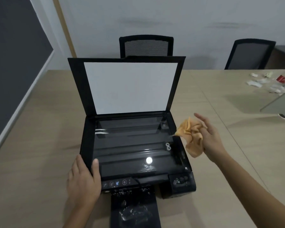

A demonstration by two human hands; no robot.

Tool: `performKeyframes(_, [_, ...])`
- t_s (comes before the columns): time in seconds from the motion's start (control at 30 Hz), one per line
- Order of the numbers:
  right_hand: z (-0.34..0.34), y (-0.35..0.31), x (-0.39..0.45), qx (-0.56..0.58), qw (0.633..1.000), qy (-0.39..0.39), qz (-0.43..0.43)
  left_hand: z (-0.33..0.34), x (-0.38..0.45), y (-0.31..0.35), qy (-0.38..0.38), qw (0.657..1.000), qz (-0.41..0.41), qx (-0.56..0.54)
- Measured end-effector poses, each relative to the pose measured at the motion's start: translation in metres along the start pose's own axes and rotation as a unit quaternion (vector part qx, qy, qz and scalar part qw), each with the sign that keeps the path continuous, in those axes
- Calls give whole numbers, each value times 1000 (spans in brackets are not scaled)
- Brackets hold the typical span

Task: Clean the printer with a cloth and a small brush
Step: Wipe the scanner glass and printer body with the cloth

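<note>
A black printer (132, 145) stands on the table in front of me with its scanner lid (130, 86) raised upright, white pad facing me. The glass bed reflects a ceiling light. My left hand (83, 180) rests flat on the printer's front left corner, thumb on the glass edge. To the right of the printer, my right hand (209, 137) is lifted above the table with fingers spread, and a crumpled orange cloth (190, 135) hangs against its palm and fingers. No brush is in view. Dust specks lie on the output tray (135, 209).
The beige table (39, 153) runs left and right of the printer. Small white and red packets (270, 83) are scattered at the far right. A grey panel edge (280, 102) juts in from the right. Two black chairs (146, 46) stand behind the table.
</note>
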State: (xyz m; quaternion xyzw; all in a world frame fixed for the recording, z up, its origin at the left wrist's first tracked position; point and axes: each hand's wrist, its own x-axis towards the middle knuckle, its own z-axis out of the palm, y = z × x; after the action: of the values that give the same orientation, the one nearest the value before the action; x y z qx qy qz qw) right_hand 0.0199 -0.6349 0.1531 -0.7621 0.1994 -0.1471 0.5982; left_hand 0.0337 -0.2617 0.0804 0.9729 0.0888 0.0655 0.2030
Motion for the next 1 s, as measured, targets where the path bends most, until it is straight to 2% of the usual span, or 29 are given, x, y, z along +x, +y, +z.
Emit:
performKeyframes(0.07, [14, 5, -4, -11, 1000, 4, 14, 0, 0, -1, 6, 1000, -1, 0])
performKeyframes(0.17, [40, 38, -26, -181, 981, -60, -49, 0, -1, 0, 5, 1000, 3, -3])
performKeyframes(0.27, [47, 62, -20, -394, 909, -79, -107, 0, -2, 3, -1, 1000, 0, -12])
performKeyframes(0.33, [55, 58, -4, -455, 880, -80, -111, 1, 0, 1, 7, 1000, -1, -9])
performKeyframes(0.5, [62, 61, 29, -477, 865, -119, -95, 2, -2, 1, 0, 1000, 1, -2])
performKeyframes(0.77, [11, 71, -75, -482, 837, -192, -173, 4, 1, 0, 2, 1000, 10, 0])
performKeyframes(0.87, [18, 66, -48, -500, 832, -194, -145, 6, -1, -2, 10, 1000, 13, 1])
performKeyframes(1.0, [49, 63, 36, -488, 851, -157, -111, 6, -3, 2, 7, 1000, 14, -3])
